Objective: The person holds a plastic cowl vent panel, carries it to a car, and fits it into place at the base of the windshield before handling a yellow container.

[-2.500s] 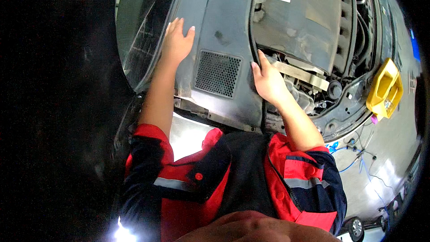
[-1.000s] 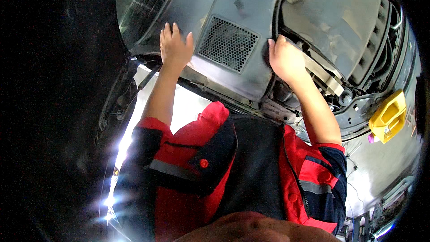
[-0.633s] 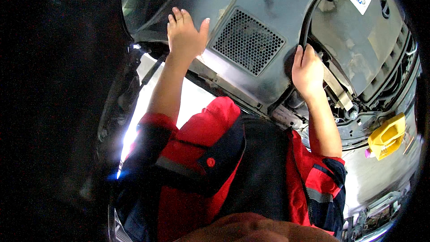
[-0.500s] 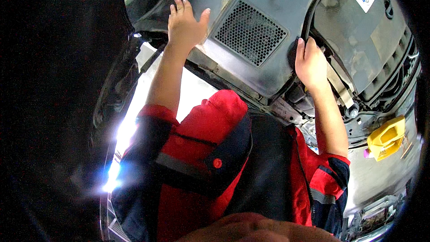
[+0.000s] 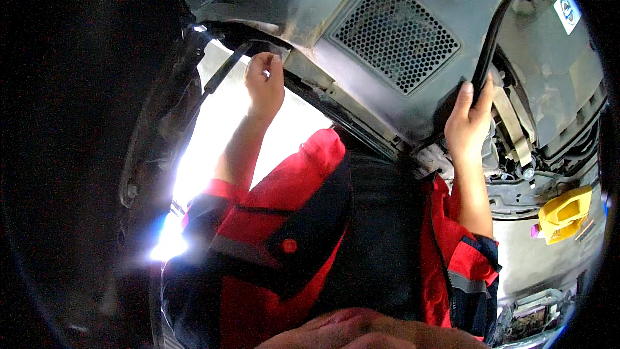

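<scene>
A grey plastic panel with a honeycomb vent spans the upper middle of the head view, a black rubber strip along its right side. My left hand is at the panel's lower left edge, fingers curled and pressed together; what, if anything, they hold is too small to make out. My right hand grips the panel's right edge, thumb extended along it and fingertips partly hidden in the dark gap beside the engine bay.
The engine cover with a white sticker lies at the right. A yellow jug with a pink cap is on the car's body below it. A black strut stands left of my left hand; dark, shadowed bodywork fills the left side.
My left hand has dropped from lying spread on the panel to its lower edge and curled closed. My right hand stays on the right edge. The view has shifted, moving the panel rightward.
</scene>
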Available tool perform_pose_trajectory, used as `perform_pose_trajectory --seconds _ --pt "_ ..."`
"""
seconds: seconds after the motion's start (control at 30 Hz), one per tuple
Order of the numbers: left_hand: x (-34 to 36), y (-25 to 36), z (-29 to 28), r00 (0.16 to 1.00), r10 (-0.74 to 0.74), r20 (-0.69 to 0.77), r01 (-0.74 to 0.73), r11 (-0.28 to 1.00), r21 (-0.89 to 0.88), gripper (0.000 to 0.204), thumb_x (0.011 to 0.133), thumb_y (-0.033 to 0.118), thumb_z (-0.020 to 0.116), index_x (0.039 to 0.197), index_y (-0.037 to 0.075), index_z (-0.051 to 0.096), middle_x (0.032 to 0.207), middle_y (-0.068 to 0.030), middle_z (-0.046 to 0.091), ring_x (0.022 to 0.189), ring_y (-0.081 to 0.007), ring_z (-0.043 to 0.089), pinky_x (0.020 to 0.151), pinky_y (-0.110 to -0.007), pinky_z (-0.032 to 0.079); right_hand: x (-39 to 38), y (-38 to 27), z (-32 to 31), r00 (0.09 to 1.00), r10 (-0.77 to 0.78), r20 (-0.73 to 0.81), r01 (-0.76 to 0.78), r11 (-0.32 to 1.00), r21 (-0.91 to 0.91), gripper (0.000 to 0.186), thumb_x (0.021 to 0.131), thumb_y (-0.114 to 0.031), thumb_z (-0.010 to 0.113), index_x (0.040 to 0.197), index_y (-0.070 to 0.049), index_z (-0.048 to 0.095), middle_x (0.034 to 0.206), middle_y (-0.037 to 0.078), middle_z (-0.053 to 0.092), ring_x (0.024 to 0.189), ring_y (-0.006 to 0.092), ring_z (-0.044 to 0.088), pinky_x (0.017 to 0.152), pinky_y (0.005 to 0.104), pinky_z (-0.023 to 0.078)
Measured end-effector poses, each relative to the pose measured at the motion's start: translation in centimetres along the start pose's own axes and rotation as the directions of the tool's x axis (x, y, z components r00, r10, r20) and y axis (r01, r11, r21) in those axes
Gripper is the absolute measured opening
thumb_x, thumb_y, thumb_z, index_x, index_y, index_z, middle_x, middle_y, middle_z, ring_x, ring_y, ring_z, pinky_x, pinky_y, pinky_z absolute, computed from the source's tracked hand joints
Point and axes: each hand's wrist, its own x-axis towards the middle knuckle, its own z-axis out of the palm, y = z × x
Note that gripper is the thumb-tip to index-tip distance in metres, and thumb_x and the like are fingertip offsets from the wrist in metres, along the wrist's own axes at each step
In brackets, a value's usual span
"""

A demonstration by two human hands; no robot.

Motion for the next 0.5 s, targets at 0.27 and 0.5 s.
perform_pose_trajectory --seconds 0.27,0.5 --pt "0.2 1.3 2.0 0.858 0.502 0.109 -0.511 0.855 0.085 0.019 0.087 0.012 0.062 0.101 -0.001 0.06 0.087 -0.012 0.06 0.08 -0.0272 0.058 0.076 -0.036 0.047 -0.2 -0.5 1.0 0.987 0.01 -0.16 -0.004 0.999 0.042 0.041 0.102 -0.018 0.048 0.136 0.004 0.047 0.119 0.022 0.062 0.106 0.0281 0.061 0.094 0.0328 0.045" --pt "1.9 4.9 5.6 0.974 -0.103 -0.203 0.121 0.99 0.078 0.052 0.089 0.044 0.066 0.108 -0.002 0.055 0.096 -0.0097 0.055 0.083 -0.0198 0.055 0.077 -0.035 0.047 0.1 -0.7 0.6 0.991 -0.01 -0.136 0.028 0.991 0.132 0.042 0.103 -0.017 0.048 0.137 0.007 0.045 0.126 0.017 0.06 0.113 0.0222 0.057 0.099 0.0307 0.042"
